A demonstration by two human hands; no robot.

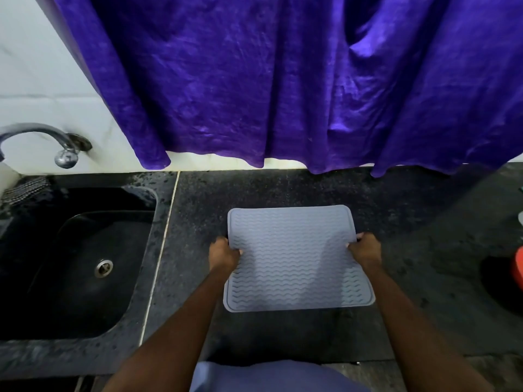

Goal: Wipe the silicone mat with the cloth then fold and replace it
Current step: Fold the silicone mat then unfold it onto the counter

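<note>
A grey silicone mat point(294, 261) with a wavy ridged pattern lies spread on the dark stone counter point(283, 188). My left hand point(223, 254) pinches its left edge about a third of the way down from the far corner. My right hand point(365, 248) grips the right edge at the same height. The mat bows slightly between the two hands. No cloth shows anywhere in the view.
A black sink point(82, 261) with a metal drain is sunk into the counter at the left, under a chrome tap point(42, 137). A purple curtain point(283, 80) hangs behind. A red object point(518, 267) sits at the right edge.
</note>
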